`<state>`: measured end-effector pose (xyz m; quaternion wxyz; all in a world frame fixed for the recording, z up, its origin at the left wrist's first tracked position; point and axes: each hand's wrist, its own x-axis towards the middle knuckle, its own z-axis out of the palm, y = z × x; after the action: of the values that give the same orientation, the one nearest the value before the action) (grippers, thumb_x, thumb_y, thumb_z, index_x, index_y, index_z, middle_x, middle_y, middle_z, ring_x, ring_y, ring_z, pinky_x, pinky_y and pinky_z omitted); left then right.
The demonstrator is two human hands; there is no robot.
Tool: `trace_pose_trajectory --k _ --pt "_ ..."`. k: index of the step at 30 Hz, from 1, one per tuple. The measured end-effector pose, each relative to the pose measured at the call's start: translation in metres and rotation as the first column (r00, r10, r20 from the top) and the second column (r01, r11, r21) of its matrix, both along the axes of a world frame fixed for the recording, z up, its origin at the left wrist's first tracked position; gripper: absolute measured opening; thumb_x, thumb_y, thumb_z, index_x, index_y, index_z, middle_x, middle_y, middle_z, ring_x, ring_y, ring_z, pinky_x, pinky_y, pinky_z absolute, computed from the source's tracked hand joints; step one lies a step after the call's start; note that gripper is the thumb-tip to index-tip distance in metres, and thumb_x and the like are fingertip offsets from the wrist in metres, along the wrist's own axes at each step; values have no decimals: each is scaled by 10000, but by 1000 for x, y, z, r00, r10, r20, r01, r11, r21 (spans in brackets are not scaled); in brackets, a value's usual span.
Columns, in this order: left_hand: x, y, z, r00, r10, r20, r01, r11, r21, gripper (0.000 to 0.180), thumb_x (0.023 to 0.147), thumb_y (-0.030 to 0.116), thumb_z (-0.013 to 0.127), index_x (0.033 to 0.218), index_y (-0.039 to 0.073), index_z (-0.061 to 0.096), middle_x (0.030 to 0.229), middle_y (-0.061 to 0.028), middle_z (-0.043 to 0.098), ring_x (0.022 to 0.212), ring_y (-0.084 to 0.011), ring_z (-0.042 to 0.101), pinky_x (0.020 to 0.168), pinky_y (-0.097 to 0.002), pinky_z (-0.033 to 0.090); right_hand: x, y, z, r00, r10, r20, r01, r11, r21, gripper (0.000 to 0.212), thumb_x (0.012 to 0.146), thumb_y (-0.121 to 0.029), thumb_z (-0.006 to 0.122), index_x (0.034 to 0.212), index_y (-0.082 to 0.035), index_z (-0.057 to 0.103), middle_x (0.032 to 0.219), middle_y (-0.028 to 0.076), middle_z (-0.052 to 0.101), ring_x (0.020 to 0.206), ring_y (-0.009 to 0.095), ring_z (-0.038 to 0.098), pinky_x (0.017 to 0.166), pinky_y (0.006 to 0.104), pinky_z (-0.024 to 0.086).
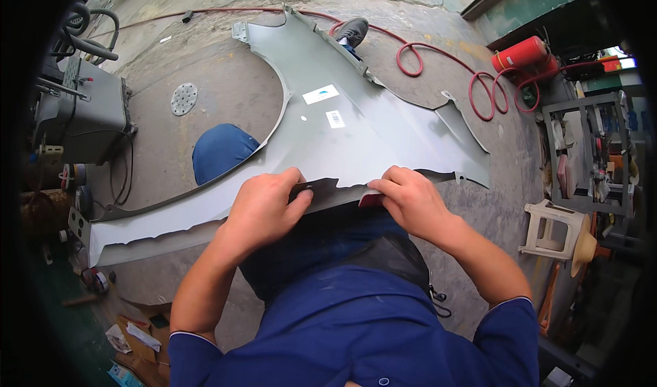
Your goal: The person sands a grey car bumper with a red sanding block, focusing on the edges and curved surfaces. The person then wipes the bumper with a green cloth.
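Blue shirt (pixel 349 325) nearest; left hand (pixel 263 205) curls at grey panel (pixel 311 137) edge, grip unclear; right hand (pixel 415 202) pinches red piece (pixel 370 199).

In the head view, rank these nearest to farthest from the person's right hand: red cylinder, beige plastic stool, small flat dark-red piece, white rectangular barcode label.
From the right hand:
1. Small flat dark-red piece, at its left
2. White rectangular barcode label, ahead-left on the grey car-body panel
3. Beige plastic stool, off right
4. Red cylinder, far ahead-right
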<state>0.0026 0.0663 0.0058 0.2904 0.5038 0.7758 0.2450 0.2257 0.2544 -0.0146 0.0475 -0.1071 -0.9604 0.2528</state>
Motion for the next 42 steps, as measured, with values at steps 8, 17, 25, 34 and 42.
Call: trace_pose_trajectory --k 8,17,25,34,42 --pt "-5 2 11 1000 2 -22 -1 998 59 186 885 184 735 899 10 670 687 -207 644 676 -410 646 620 -472 489 13 9 -35 941 -38 -336 96 983 158 289 813 -78 757 1093 -68 683 1167 113 611 942 297 640 822 407 536" --pt "-24 29 49 993 -59 -101 66 995 70 201 875 200 739 866 9 672 636 -205 618 641 -407 640 594 -462 488 18 11 -60 898 55 -437 39 979 202 769 639 -300 922 1314 -156 583 1400 154 544 1195 323 586 967 454 475" --pt "-15 43 118 975 -82 -205 82 997 -9 182 861 148 755 880 -12 668 676 -200 634 595 -325 628 577 -384 484 9 1 -39 759 2 -651 214 944 253 694 697 -339 918 1273 -189 563 1279 159 614 1004 298 662 813 399 512" --pt "16 16 190 965 34 -261 -78 984 -163 207 868 168 737 827 -23 667 617 -218 619 589 -373 660 555 -419 494 -10 -32 -14 643 -97 -759 251 964 90 303 884 -217 720 1173 -200 631 1182 94 675 939 227 666 777 336 501" --pt "17 11 183 943 49 -329 -135 960 -245 220 871 194 733 855 -18 679 612 -218 618 603 -398 649 569 -445 495 -24 -46 -31 656 -154 -739 103 988 -115 354 832 -189 767 1160 -142 642 1172 105 662 933 258 667 777 377 489"
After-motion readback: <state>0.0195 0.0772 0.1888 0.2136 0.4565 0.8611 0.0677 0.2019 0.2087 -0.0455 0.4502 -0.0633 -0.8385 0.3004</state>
